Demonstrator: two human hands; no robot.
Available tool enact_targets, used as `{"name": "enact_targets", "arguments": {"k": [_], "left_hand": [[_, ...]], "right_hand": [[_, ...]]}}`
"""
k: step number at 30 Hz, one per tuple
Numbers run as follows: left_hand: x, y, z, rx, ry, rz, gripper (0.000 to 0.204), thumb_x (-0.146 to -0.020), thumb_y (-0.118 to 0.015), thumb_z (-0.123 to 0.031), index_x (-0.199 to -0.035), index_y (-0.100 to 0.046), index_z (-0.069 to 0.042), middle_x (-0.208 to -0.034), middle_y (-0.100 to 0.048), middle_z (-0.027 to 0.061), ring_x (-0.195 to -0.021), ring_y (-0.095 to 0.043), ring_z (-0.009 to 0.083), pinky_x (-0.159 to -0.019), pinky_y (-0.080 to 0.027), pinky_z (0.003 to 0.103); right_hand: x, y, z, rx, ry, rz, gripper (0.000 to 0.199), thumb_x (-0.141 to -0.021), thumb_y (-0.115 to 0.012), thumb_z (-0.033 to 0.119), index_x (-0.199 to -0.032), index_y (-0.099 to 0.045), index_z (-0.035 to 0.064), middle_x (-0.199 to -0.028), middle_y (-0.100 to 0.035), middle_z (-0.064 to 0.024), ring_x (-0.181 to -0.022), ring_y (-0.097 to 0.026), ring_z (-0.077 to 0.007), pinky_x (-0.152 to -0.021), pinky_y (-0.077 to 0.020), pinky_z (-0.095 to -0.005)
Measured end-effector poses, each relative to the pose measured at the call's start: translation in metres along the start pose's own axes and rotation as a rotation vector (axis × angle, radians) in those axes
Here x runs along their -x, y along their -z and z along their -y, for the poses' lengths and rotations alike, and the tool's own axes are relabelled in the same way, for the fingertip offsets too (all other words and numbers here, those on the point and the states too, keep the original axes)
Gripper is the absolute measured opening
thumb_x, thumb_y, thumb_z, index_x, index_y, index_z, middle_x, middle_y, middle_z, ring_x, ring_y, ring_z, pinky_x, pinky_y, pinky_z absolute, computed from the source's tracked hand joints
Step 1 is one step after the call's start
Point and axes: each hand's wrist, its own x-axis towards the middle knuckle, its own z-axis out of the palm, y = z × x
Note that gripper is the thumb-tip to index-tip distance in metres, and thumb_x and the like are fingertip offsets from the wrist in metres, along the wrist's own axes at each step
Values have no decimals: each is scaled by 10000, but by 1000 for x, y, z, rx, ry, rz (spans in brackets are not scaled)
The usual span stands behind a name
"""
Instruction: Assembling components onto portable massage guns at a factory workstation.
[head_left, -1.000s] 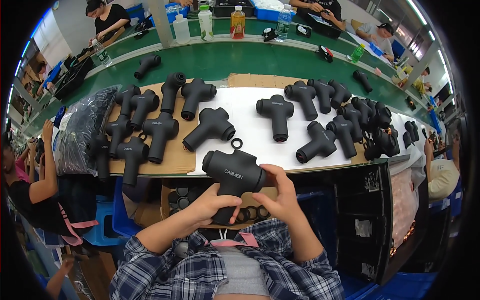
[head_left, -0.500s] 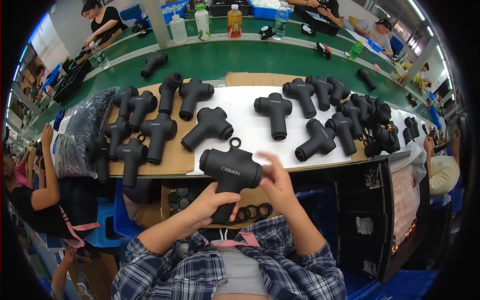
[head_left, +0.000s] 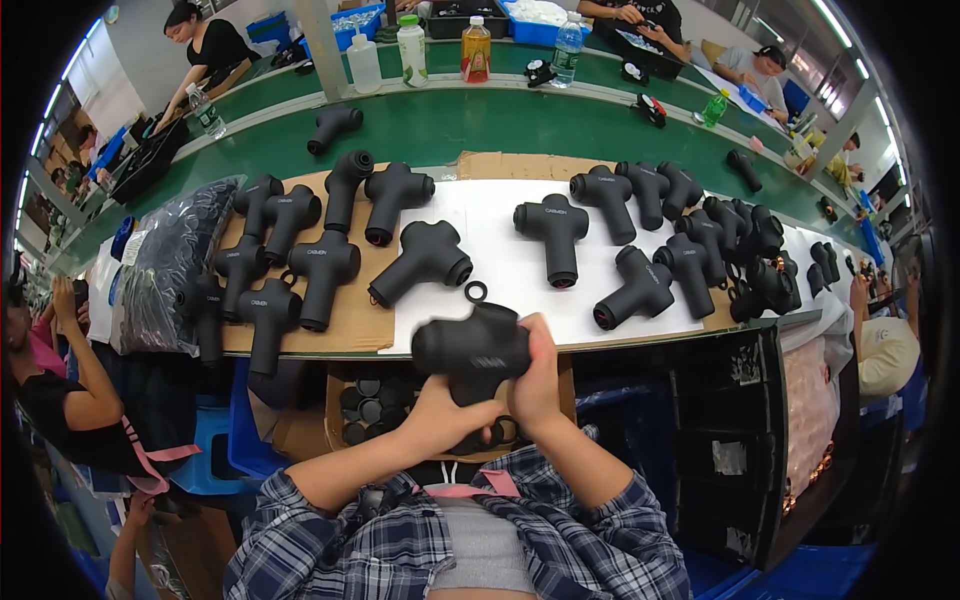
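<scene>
The fingers of the right hand (head_left: 537, 385) wrap around the right side of a black massage gun (head_left: 472, 350), thumb side pressed to its body. The left hand (head_left: 440, 415) grips it from below, fingers curled shut around the handle, which is mostly hidden behind the palm. The gun is held in the air just in front of the near edge of the surface (head_left: 500, 265), above an open cardboard box (head_left: 350, 415) of round black parts under the edge. The gun's barrel is slightly blurred.

Just beyond the gun a small black ring (head_left: 476, 292) lies on the white sheet. To its left another massage gun (head_left: 425, 260) rests on its side, and further left a cluster of the same guns (head_left: 290, 265) stands on a brown cardboard sheet (head_left: 350, 320). Beside that cluster a crumpled dark plastic bag (head_left: 165, 265) sits at the left end. To the right, one gun (head_left: 555, 225) lies alone, then a crowded group of guns (head_left: 700, 240) runs to the right end.

Behind the surface is a green conveyor belt (head_left: 500, 125) carrying a few loose guns. Past it stand bottles (head_left: 440, 50) and blue bins (head_left: 355, 20), with other people at work along the far side and at both ends.
</scene>
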Motion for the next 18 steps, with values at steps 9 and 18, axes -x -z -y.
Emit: {"name": "enact_targets", "arguments": {"k": [9,18], "left_hand": [[-1,-1,9,-132,-188,-23,359,-652,-681,-117,-965,-536,-19,-738,-570,54,-600,-571,146,-598,-472,298],[-32,64,-33,-940,-381,634,344,-596,-665,-100,-914,-544,-52,-657,-553,97,-578,-562,255,-576,-469,327]], "right_hand": [[-6,-3,12,90,110,61,348,-910,-290,308,-906,-452,0,-792,-503,-33,-743,-478,-79,-659,-385,-212],[8,15,17,-147,-538,577,305,-905,-312,278,-794,-475,46,-744,-479,-12,-689,-460,-82,-613,-376,-222]]}}
